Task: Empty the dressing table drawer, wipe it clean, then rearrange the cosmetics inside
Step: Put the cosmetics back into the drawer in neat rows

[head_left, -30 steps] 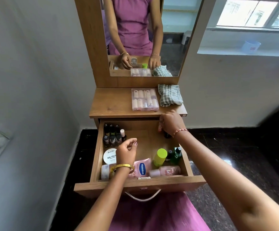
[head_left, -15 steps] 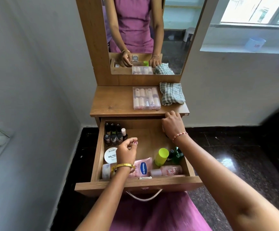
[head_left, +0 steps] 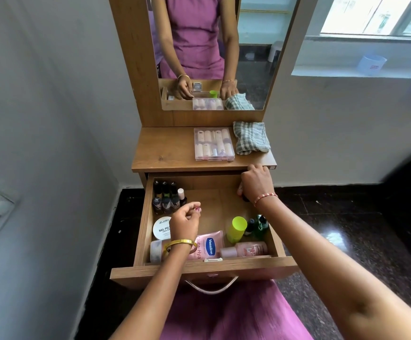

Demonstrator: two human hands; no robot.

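The wooden drawer (head_left: 140,229) is pulled out and holds cosmetics. Several dark nail polish bottles (head_left: 167,197) stand at its back left. A white nail polish remover jar (head_left: 161,228), a pink Vaseline tube (head_left: 208,245), a lime-capped bottle (head_left: 236,228), green bottles (head_left: 259,225) and a pink bottle (head_left: 250,249) lie near the front. My left hand (head_left: 186,220) hovers over the drawer's middle, fingers curled with nothing in them. My right hand (head_left: 256,182) is closed at the back right corner around a small dark bottle, mostly hidden.
On the tabletop (head_left: 165,150) sit a clear case of nail items (head_left: 213,144) and a folded checked cloth (head_left: 251,137). The mirror (head_left: 214,52) rises behind. A grey wall is close on the left, and dark floor (head_left: 346,229) lies to the right.
My right hand has risen slightly from inside the drawer's back right toward the tabletop edge. My left hand has stayed almost still over the drawer.
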